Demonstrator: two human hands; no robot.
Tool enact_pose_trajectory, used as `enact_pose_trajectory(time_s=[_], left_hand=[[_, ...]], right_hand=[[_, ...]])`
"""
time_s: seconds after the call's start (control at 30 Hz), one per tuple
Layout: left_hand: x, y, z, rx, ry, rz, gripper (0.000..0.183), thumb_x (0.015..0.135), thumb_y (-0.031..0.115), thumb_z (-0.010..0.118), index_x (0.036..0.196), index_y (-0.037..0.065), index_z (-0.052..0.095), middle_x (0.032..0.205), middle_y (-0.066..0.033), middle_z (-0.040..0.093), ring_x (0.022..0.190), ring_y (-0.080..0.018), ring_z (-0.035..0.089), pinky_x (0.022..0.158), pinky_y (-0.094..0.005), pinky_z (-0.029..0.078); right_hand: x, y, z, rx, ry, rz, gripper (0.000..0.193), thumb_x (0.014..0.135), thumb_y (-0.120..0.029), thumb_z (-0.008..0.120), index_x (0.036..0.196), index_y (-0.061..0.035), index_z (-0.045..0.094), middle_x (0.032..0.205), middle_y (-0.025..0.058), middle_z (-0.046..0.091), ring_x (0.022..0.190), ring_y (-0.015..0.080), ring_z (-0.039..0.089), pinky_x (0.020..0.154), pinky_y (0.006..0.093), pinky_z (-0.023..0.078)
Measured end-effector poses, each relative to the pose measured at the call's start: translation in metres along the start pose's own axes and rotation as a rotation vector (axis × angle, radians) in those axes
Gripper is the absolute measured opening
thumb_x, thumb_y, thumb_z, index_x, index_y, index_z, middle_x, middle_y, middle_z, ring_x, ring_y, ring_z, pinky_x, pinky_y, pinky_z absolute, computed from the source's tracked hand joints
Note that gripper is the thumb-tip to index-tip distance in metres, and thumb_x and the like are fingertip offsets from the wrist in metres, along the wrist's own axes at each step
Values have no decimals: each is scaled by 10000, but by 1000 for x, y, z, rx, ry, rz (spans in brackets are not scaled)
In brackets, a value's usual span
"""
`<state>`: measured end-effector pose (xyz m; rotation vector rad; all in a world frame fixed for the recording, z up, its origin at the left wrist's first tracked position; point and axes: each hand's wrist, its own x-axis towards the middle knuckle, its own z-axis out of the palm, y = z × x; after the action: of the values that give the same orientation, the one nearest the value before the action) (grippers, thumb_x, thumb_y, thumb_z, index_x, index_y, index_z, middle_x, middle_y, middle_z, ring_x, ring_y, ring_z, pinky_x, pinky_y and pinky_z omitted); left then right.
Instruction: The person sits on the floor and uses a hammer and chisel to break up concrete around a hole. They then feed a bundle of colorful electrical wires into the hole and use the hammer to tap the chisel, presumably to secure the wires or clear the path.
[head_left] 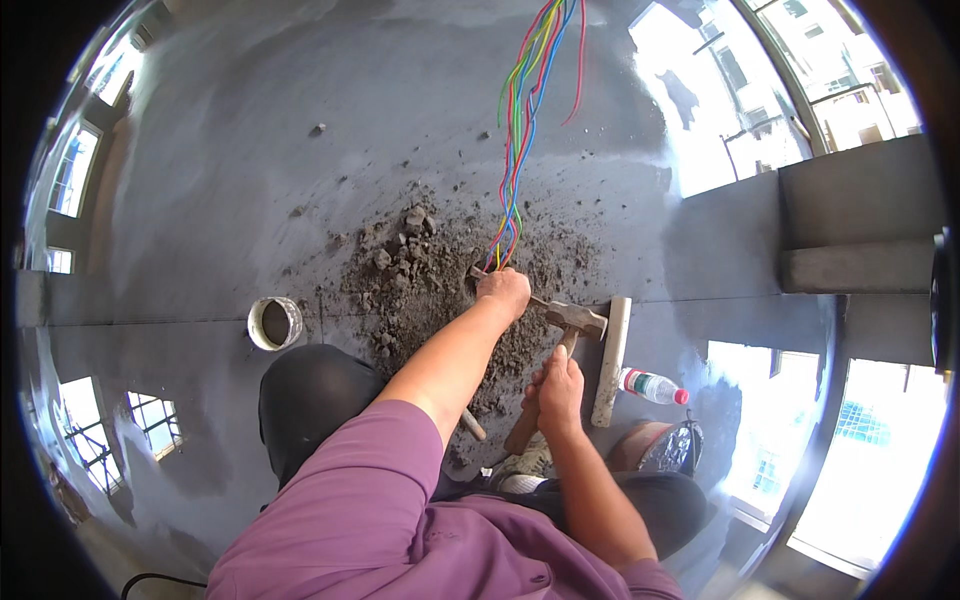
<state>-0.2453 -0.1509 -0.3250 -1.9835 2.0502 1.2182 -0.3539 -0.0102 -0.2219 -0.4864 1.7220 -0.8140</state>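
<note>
My left hand (pixel 505 290) is closed around a steel chisel (pixel 537 300), which lies at a low slant with its far end near the foot of the coloured wires (pixel 518 150). In my right hand (pixel 558 388) is the wooden handle of a hammer (pixel 577 320). The hammer head is close to the chisel's right end; whether they touch I cannot tell. Grey rubble and crumbs (pixel 420 260) spread over the floor around my left hand. Red, blue, green and yellow wires rise from the rubble, their base partly hidden by my left hand.
A white ring-like container (pixel 275 323) stands at the left. To the right are a pale pipe length (pixel 612 362), a clear bottle (pixel 655 386) with a red cap, and a bucket-like container (pixel 655 445). A wooden handle (pixel 473 425) lies before my knees. Bright windows (pixel 860 460) line the room.
</note>
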Motion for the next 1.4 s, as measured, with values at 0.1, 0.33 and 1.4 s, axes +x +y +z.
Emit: enact_pose_trajectory(time_s=[0.1,0.33,1.4], left_hand=[[2,-8,-1,17,-12,-4,244,884,96,584,1067,35,733,1162,-183,693,1103,-342,672,912,-442,551],[-4,-5,-14,46,31,23,219,871,107,600,1024,60,750,1096,-174,719,1025,-339,702,865,-431,570],[-24,-97,26,-230,545,367,111,796,127,644,874,49,630,778,-183,651,766,-415,640,679,-475,518]], right_hand=[[-18,2,10,161,141,-94,369,1039,-434,457,892,-96,442,655,30,476,450,152,483,371,318,443],[-3,9,7,-26,82,-129,313,1042,-368,457,881,-100,450,650,24,480,443,145,486,367,313,430],[-124,-97,-38,143,-175,-70,318,1030,-406,508,966,-95,505,675,27,521,464,153,506,402,309,440]])
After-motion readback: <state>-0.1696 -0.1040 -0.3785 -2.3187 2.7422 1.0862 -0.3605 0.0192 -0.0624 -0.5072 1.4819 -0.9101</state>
